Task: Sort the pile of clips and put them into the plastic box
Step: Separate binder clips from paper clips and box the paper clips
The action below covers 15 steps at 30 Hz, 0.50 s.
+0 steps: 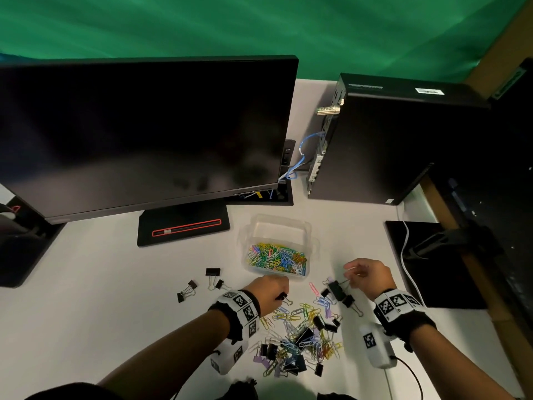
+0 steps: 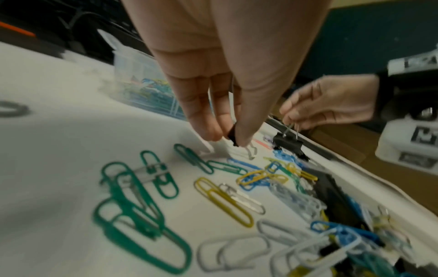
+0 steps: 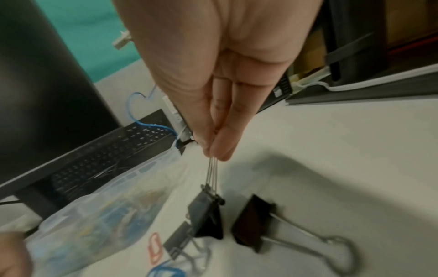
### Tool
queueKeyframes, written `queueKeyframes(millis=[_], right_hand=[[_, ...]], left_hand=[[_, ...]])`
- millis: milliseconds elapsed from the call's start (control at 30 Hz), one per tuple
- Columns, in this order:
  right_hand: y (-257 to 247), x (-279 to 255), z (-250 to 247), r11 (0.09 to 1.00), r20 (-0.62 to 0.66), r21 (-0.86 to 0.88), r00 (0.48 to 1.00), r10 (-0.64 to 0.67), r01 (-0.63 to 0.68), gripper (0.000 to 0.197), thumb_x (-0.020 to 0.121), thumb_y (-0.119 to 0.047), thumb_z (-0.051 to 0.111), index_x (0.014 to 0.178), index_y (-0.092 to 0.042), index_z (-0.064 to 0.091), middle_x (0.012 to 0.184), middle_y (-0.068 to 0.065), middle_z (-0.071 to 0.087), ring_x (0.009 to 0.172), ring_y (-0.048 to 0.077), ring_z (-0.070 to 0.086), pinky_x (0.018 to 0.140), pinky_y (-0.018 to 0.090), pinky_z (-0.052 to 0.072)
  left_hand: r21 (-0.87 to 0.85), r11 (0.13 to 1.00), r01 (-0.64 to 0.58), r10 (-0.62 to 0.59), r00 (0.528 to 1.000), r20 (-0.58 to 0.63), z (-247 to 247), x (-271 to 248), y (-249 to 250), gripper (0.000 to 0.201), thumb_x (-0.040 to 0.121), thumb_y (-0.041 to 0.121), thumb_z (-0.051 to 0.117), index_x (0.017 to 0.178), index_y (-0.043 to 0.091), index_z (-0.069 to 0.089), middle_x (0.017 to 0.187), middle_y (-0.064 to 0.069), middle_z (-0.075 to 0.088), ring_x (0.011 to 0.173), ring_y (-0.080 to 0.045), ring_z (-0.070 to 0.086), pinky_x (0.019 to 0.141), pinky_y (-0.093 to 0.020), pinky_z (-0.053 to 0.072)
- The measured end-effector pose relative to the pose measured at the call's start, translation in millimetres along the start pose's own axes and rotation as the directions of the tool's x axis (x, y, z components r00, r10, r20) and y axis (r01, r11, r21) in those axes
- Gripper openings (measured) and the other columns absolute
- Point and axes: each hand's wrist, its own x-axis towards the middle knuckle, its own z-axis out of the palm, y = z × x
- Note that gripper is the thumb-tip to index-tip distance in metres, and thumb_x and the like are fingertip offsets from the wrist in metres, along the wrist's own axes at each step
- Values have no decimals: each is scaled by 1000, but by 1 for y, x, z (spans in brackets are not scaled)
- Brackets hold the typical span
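Lower centre: your left hand (image 1: 269, 290) pinches a small binder clip (image 2: 233, 137); your right hand (image 1: 367, 274) pinches a large binder clip's (image 3: 208, 215) wire handles.

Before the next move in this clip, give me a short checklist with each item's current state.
1. Right hand has a secure pinch on the large binder clip by its wire handles: ok.
2. That clip is lifted clear of the table: cannot tell; its body hangs very near the surface.
3. Left hand pinches a small binder clip: ok.
4. Plastic box is within reach: ok; it is just beyond both hands.
5. Box has an empty section for binder clips: ok; the far part is bare, and paper clips fill the near part.
6. Pile fully sorted: not ok.
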Motion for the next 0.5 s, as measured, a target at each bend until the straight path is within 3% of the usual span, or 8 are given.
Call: queueKeyframes(millis=[133,233,333,400,500], right_hand=[[18,6,0,996,-22,8,996,90,-90,28,81,3,60,70,-22,65,84,17,71,65,27,66,50,10,52],[22,5,2,982,-12,-167,996,92,-93,20,79,0,61,80,-18,70,90,13,72,76,24,64,68,19,51],[13,0,6,946,36,-323,999,29,-16,19,79,-3,60,93,-12,70,102,9,69,84,16,54,77,19,38],[0,-7,13,933,77,-354,996,-44,69,18,81,-5,58,92,-12,70,103,9,65,89,20,56,77,21,38],[-16,-17,32,879,223,-420,965,-141,225,23,82,-3,52,94,-13,69,104,9,64,98,25,59,80,22,41]], left_hand=[[-130,988,81,-94,991,-98,-9,-13,-14,21,90,17,53,111,14,54,100,-9,67,87,-22,61,77,-28,47],[-215,964,157,-188,973,-133,-14,-27,-34,18,89,17,53,107,14,54,85,-8,66,79,-25,63,75,-33,51],[-218,955,202,-241,956,-171,-18,-37,-50,7,90,17,51,96,18,48,69,2,56,71,-24,60,59,-27,45],[-148,955,257,-282,941,-188,-21,-44,-58,8,92,18,47,99,16,48,73,2,56,70,-19,54,56,-24,38],[-55,949,311,-316,929,-192,-25,-52,-71,16,91,19,44,106,15,49,91,-5,65,80,-23,59,68,-30,47]])
